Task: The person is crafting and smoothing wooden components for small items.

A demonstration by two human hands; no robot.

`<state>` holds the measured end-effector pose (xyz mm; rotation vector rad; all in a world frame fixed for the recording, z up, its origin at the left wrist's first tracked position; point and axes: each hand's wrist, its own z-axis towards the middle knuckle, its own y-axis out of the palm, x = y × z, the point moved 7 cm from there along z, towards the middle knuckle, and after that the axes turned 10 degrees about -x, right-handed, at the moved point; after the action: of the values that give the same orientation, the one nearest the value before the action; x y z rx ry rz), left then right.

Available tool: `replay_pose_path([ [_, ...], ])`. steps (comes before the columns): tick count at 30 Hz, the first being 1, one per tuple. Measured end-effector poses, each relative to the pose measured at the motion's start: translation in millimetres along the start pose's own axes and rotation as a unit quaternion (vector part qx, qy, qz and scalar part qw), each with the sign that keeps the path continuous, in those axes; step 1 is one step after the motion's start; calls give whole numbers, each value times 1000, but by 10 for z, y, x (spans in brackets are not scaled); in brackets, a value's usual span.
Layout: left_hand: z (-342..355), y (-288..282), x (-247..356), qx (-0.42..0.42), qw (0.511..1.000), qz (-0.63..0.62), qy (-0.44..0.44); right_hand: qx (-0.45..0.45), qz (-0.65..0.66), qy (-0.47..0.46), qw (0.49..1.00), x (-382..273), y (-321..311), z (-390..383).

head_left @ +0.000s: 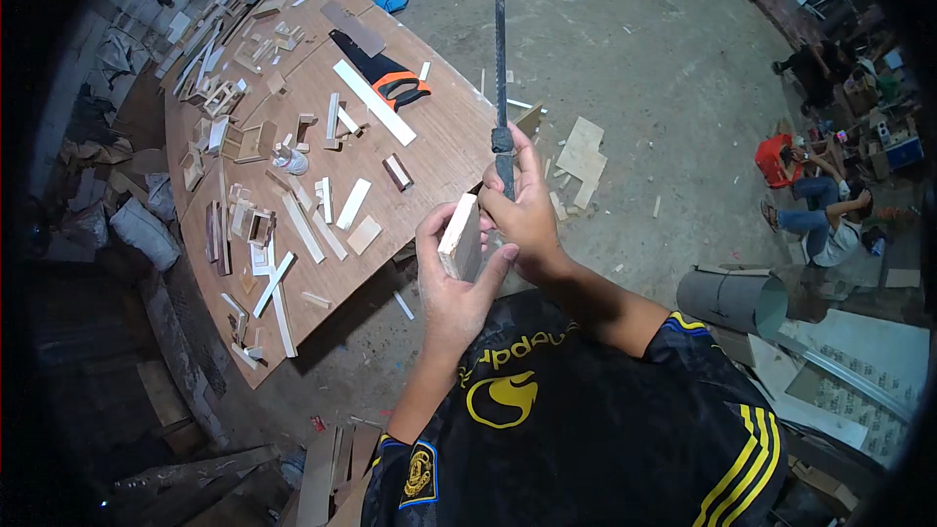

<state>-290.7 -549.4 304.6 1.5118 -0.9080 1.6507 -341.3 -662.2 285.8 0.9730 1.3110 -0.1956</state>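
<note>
Wooden block (pixel 461 237): pale offcut, being gripped in the left hand (pixel 455 273), fingers closing round its lower end, held in front of the chest over the floor. Its long axis is running up and slightly rightward. Rasp (pixel 501 78): dark, slim, right hand (pixel 522 210) clenching its handle end just right of the block, the nearer hand to it. Blade is pointing straight away, upward in view, lying almost parallel beside the block. Bench (pixel 444 151) sitting left.

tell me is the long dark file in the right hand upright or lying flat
Upright. The file points straight up from the right hand, its tip well above the fingers. The left hand holds a pale wood block against its lower end.
</note>
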Motion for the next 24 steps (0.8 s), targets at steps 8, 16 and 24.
replay_pose_path([
  [8,385,410,12,34,999,-11,2,-13,-4,-23,1000,-220,-411,286],
  [16,779,846,-51,63,996,-62,-8,-37,-21,-44,998,-380,-906,608],
  [24,1026,1071,-67,148,988,-36,-5,-69,-36,-64,995,-515,-1286,765],
])
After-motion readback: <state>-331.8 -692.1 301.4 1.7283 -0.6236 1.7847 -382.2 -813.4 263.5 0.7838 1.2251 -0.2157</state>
